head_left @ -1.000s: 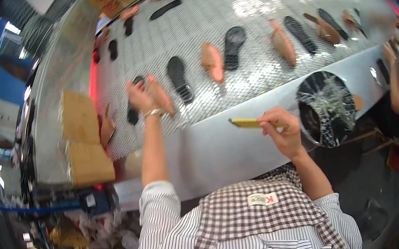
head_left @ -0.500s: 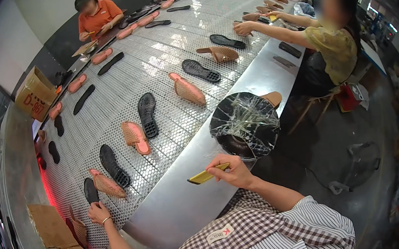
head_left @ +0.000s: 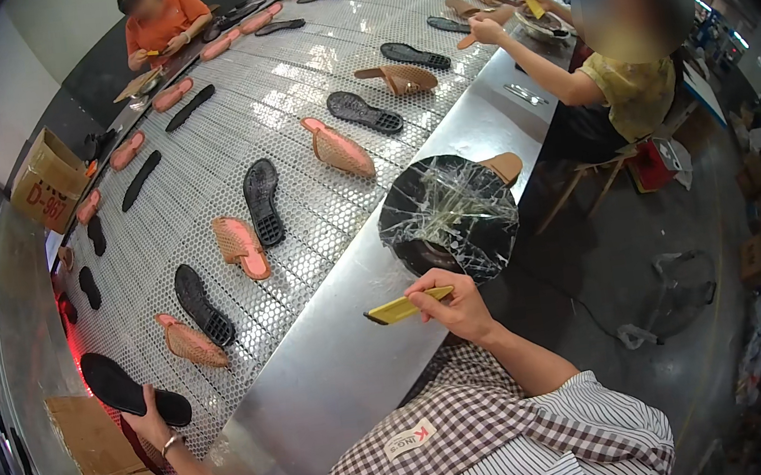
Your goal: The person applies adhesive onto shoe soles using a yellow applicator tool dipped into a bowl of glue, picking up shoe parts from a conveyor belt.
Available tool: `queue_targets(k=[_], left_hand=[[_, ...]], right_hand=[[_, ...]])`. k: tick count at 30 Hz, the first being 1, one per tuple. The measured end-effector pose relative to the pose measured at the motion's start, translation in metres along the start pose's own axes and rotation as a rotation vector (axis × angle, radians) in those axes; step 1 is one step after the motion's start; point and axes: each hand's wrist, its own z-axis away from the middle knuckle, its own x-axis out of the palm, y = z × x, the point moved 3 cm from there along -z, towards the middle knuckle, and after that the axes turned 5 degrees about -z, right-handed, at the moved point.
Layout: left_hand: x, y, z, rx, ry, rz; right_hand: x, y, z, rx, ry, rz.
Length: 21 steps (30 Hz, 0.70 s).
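My left hand (head_left: pixel 146 424) grips a black shoe sole (head_left: pixel 116 377), holding it up at the near left end of the conveyor, its smooth side showing. Between the fingers of my right hand (head_left: pixel 458 308) is a flat yellow-handled tool (head_left: pixel 401 309) with a dark tip, over the metal ledge; its kind is unclear. Just beyond that hand stands a round black pot (head_left: pixel 408 251) covered with clear stringy strands. On the belt nearest me lie a woven tan sandal upper (head_left: pixel 192 341) with a pink form inside and a black sole (head_left: pixel 203 305).
More soles and sandal uppers (head_left: pixel 338 148) lie in rows along the mesh conveyor (head_left: pixel 309 275). Cardboard (head_left: pixel 91 434) borders its near left end. A co-worker in yellow (head_left: pixel 637 82) sits at the right, another in orange (head_left: pixel 173 18) across the belt. A tan piece (head_left: pixel 503 167) sits beside the pot.
My left hand has lifted the black sole off the belt and brought it left and toward me. My right hand still holds the yellow tool. The view has shifted slightly.
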Motion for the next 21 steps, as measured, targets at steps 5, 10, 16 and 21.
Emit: queue_targets(k=[5, 10, 16, 21], left_hand=[[0.051, 0.123, 0.106, -0.197, -0.308, 0.413], [0.128, 0.13, 0.188, -0.697, -0.694, 1.047], [0.2, 0.139, 0.244, -0.989, -1.057, 1.208], [0.205, 0.144, 0.25, -0.932, -1.122, 1.131]], right_hand=[[-0.007, -0.002, 0.0, 0.003, 0.102, -0.013], [-0.024, -0.005, -0.005, -0.016, 0.211, 0.042], [-0.064, -0.007, -0.017, -0.031, 0.369, 0.25], [-0.065, -0.001, -0.029, -0.098, 0.279, 0.467]])
